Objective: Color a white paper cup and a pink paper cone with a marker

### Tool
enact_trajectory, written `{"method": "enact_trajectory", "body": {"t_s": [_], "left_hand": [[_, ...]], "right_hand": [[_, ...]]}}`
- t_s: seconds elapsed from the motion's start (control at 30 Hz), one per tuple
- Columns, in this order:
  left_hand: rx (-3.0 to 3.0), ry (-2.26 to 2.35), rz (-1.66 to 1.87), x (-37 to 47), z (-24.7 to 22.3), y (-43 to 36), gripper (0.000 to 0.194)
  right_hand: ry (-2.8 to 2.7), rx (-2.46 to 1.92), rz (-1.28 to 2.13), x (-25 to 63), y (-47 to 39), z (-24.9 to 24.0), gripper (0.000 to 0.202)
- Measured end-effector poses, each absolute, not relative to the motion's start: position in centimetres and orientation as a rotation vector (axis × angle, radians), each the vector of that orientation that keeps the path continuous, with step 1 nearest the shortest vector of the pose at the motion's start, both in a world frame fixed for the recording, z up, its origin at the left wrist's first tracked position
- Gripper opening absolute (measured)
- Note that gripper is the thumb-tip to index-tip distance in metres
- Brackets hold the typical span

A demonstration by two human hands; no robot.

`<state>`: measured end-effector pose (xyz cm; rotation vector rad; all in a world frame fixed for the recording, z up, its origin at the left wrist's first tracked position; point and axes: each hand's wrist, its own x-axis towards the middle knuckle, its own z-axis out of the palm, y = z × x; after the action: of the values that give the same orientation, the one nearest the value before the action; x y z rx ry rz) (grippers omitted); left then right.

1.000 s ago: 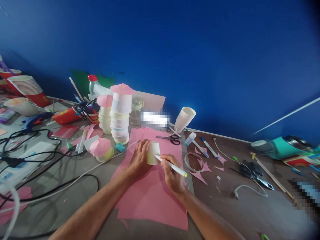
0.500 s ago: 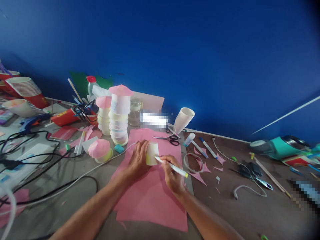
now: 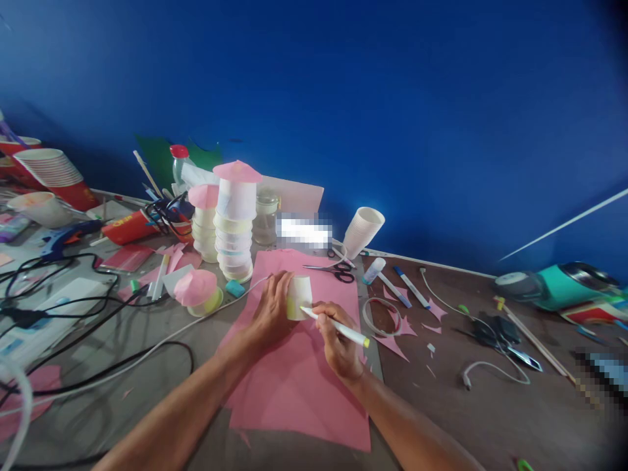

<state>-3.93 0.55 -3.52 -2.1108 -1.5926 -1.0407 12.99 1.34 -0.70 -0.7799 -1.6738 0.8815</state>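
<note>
A small white cup, coloured yellow toward its lower part, is held over a pink paper sheet by my left hand, whose fingers are closed on its left side. My right hand grips a white marker with a yellow end cap. The marker's tip touches the cup's lower right part. Scissors lie at the sheet's top edge. Left of the sheet stand two towers of stacked cups with pink cone tops, the taller one nearer the sheet.
A leaning cup stack, a glue stick, markers and a coiled cable lie right of the sheet. Black and white cables cross the left side. A teal bottle lies far right, and a blue wall rises behind.
The marker tip has shifted slightly left on the cup. Both hands keep their holds, and the view has moved a little.
</note>
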Motion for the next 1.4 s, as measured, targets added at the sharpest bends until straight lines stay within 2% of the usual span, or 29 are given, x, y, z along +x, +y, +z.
{"method": "enact_trajectory", "body": {"t_s": [0.37, 0.8, 1.17, 1.4], "left_hand": [[-2.128, -1.625, -1.038, -4.0, -4.1, 0.6, 0.067], [-2.097, -1.579, -1.054, -3.6, -3.4, 0.5, 0.059], [-2.118, -1.609, -1.083, -3.6, -3.3, 0.4, 0.061], [-2.124, -1.610, -1.107, -3.7, -3.7, 0.6, 0.063]], "right_hand": [[-1.754, -0.746, 0.783, 12.9, 1.3, -0.3, 0.018], [-1.668, -0.780, 0.872, 13.0, 1.6, -0.8, 0.019], [-1.743, -0.752, 0.806, 13.0, 1.7, -0.7, 0.018], [-1.606, -0.891, 0.881, 13.3, 1.6, -0.5, 0.023]]}}
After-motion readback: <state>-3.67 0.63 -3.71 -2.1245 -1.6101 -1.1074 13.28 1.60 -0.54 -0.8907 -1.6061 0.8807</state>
